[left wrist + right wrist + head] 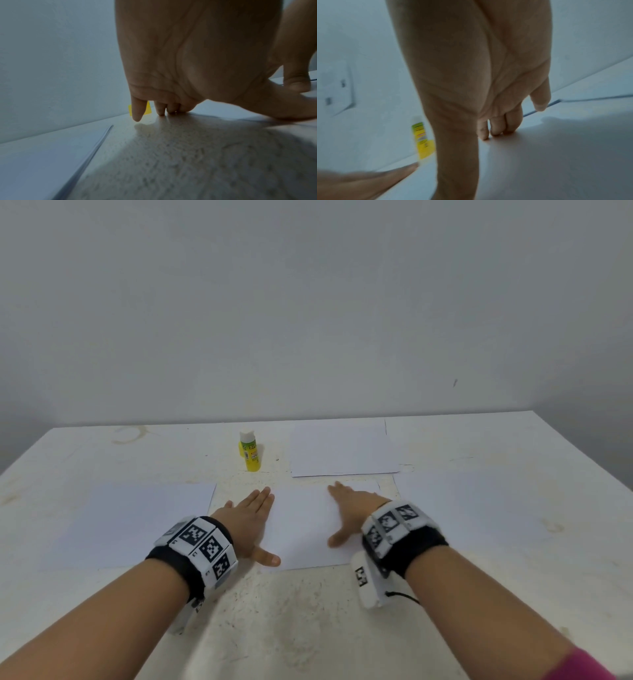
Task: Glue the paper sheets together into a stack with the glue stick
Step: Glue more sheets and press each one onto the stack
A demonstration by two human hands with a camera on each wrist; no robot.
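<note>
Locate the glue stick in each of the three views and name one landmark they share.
Head: the glue stick stands upright at the table's far side, beyond the left hand.
Left wrist: only a yellow sliver shows behind the fingers.
Right wrist: blurred, left of centre, beside the right hand.
Shared landmark: the centre paper sheet under both hands.

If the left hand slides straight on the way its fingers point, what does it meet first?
Probably nothing close: the left hand points forward and slightly right over bare table, between the glue stick and the far sheet. Depth is unclear; it might graze either.
</note>
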